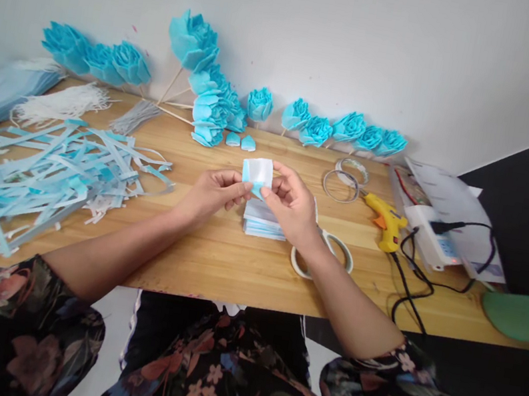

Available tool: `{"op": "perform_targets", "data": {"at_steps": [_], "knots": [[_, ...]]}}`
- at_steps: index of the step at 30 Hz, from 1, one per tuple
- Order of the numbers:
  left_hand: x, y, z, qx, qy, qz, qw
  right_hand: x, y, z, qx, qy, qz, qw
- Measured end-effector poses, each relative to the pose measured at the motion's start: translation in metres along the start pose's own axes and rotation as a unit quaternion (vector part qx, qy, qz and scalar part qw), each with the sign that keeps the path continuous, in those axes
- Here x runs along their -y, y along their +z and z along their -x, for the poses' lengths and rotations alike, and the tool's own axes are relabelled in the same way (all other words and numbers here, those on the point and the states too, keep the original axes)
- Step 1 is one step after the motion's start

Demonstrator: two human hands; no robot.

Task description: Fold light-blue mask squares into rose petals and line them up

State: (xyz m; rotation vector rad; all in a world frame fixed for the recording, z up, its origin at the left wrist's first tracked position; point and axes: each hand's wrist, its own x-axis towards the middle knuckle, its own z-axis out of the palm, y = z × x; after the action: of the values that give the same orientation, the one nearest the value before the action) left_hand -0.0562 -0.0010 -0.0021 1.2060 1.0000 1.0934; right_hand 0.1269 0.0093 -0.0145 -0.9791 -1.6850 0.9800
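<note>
My left hand (219,192) and my right hand (290,203) pinch a small piece of blue and white mask fabric (259,171) between thumbs and fingers. Blue shows along its left side and lower edge, the rest is white. Below it on the table lies a stack of cut fabric pieces (264,226), partly covered by my right hand. Scissors with white handles (338,251) rest under my right wrist, their blades mostly hidden. Two small blue folded petals (241,141) sit just beyond the held piece.
Blue fabric flowers on sticks (193,41) lean along the wall. Trimmed strips (44,181) are heaped at left, near white ear loops (65,102), grey wires (134,117) and face masks (3,90). Tape rolls (341,185), a yellow glue gun (389,224) and a power strip (433,236) with black cords are at right.
</note>
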Motion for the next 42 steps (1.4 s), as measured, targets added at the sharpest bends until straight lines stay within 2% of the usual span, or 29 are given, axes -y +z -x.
{"op": "perform_targets", "data": {"at_steps": [3,7,10,14,28,35,42], "knots": [[-0.001,0.000,0.000,-0.011,0.003,0.007,1.000,0.000,0.001,0.001,0.027,0.005,-0.021,0.999],[-0.003,0.001,0.001,0.020,0.015,-0.020,0.999,0.004,-0.001,0.001,0.044,0.013,-0.032,0.998],[-0.003,0.002,0.002,0.032,0.028,-0.034,0.999,0.005,-0.003,0.001,0.039,0.027,-0.021,0.999],[-0.002,0.001,0.001,0.014,0.041,-0.001,0.999,0.003,-0.002,0.002,0.036,0.029,0.003,0.999],[-0.001,0.001,0.002,0.013,-0.001,-0.036,0.999,0.014,-0.003,-0.001,0.003,0.059,-0.039,0.997],[-0.007,0.002,0.005,0.042,0.014,-0.080,0.996,0.010,-0.005,0.000,-0.045,0.018,0.026,0.998],[-0.009,0.001,0.006,0.039,0.017,-0.105,0.994,0.016,-0.005,0.000,-0.036,-0.051,0.079,0.995]]}}
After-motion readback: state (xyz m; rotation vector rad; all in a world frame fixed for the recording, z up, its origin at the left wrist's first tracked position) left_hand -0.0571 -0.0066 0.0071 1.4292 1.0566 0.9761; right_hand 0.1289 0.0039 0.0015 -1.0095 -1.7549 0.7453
